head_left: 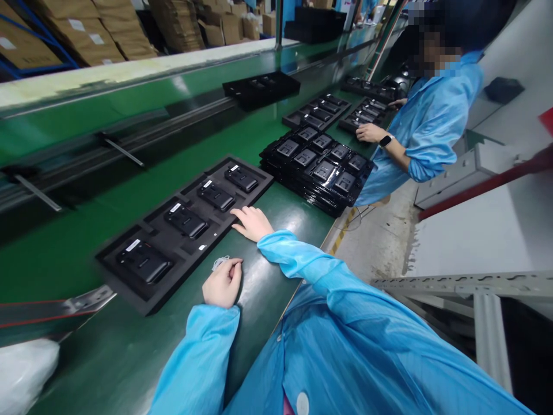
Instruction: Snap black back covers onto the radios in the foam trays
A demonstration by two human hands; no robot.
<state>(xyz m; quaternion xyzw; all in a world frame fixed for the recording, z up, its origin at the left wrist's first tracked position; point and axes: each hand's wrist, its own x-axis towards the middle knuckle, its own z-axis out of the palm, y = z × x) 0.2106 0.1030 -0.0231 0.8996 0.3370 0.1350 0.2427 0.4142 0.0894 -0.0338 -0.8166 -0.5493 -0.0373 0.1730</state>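
Observation:
A long black foam tray [194,233] lies in front of me on the green work surface, with black box-shaped devices [144,260] in its recesses, each with a white label. My right hand [253,223] rests at the tray's near edge, fingers stretched out and thumb apart, touching the rim. Closer to me, my left hand [222,283] is curled closed above the green surface; whatever its fingers may hold is hidden. A thin white looped cord [220,262] shows just behind its knuckles; I cannot tell whether the hand grips it.
Right of the tray stands a stack of shiny black plastic trays [317,164] holding grey square parts. More foam trays [317,111] lie beyond. A co-worker in blue [436,121] handles one there. A white plastic bag [26,374] sits at lower left; cartons [78,31] stand behind.

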